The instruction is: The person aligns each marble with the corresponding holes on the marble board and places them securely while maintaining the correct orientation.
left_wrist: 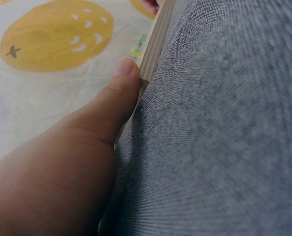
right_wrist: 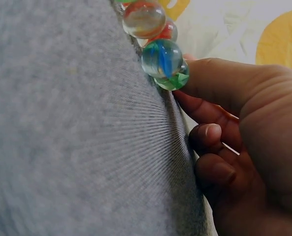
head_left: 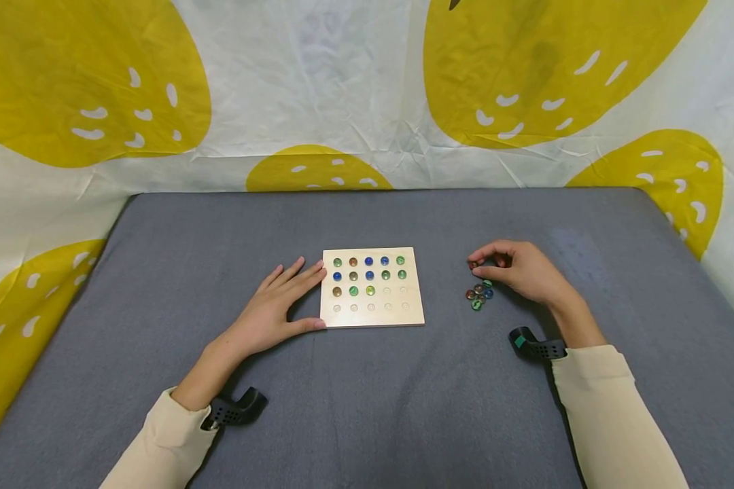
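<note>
Left hand [head_left: 275, 309], fingers flat, steadies the wooden board [head_left: 372, 319] at frame centre. Right hand [head_left: 516, 270] pinches one marble [head_left: 474, 265] above the loose marbles [head_left: 479, 295]. Risk: a loose pinch may let it roll across the grey cloth [head_left: 367, 407].

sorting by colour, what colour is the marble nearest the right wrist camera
Blue and green swirled clear glass marble, best in the right wrist view.

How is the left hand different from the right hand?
The left hand lies flat with straight fingers against the wooden board; the right hand is curled, pinching a marble. The left hand touches the board's left edge, with its thumb at the near corner; the right hand sits by the loose marbles on the grey cloth. Both wear cream sleeves and a black wrist mount.
</note>
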